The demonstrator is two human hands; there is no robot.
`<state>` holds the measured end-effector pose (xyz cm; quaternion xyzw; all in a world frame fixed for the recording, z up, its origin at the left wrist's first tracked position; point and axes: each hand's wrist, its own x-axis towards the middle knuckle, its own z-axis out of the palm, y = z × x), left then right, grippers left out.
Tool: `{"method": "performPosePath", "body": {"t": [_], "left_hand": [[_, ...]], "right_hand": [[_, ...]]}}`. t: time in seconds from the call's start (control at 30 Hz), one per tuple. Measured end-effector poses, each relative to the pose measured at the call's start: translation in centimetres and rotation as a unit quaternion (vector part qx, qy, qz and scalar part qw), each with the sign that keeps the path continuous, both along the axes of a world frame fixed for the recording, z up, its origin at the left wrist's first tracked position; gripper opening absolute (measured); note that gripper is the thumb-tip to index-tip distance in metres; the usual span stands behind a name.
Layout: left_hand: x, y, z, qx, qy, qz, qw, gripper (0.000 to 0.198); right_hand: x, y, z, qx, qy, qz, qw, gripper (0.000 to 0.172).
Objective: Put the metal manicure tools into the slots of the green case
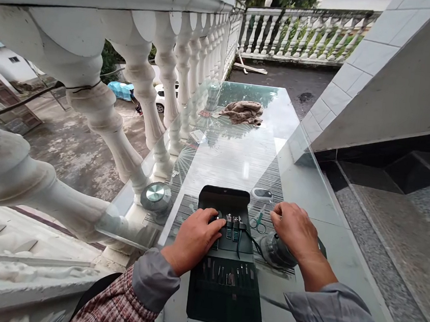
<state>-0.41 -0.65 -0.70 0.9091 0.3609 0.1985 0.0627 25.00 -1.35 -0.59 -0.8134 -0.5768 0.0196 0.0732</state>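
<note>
A dark manicure case (pixel 223 305) lies unfolded on the glass table. Two nail clippers (pixel 232 227) sit under straps in its upper section, and several slim metal tools (pixel 229 275) fill the lower row. My left hand (pixel 197 238) rests at the case's left side, thumb and forefinger bent together over a tool slot; what they grip is mostly hidden. To the right, my right hand (pixel 295 230) hovers over the table, fingers curled closed, and I cannot see anything in them. Small scissors with green handles (pixel 258 222) lie between that hand and the case.
Beyond the case lie a grey oval object (pixel 263 193) and a crumpled brown cloth (pixel 243 113). Round metal-topped table supports (pixel 156 196) show through the glass. A white balustrade (pixel 100 113) runs along the left; stone steps (pixel 399 201) rise at right.
</note>
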Motion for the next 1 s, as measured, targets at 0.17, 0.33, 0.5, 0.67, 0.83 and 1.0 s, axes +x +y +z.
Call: {"method": "performPosePath", "body": {"t": [0.17,0.33,0.5,0.67,0.83,1.0], "left_hand": [[0.0,0.0,0.1,0.002,0.003,-0.001,1.0,0.026],[0.0,0.0,0.1,0.007,0.004,-0.003,1.0,0.026],[0.0,0.0,0.1,0.006,0.001,-0.003,1.0,0.025],[0.0,0.0,0.1,-0.002,-0.005,-0.002,1.0,0.025],[-0.1,0.0,0.1,-0.011,-0.009,-0.004,1.0,0.026],[-0.1,0.0,0.2,-0.024,-0.004,0.006,1.0,0.025]], "right_hand": [[0.6,0.1,-0.5,0.011,0.016,0.012,1.0,0.014],[0.6,0.1,-0.3,0.013,0.017,0.035,0.999,0.015],[0.4,-0.2,-0.4,0.011,-0.005,0.042,0.999,0.013],[1.7,-0.4,-0.2,0.074,0.106,-0.005,0.992,0.011],[2.2,-1.0,1.1,0.267,0.374,-0.1,0.883,0.02],[0.0,-2.8,2.1,0.262,0.557,-0.057,0.786,0.031]]}}
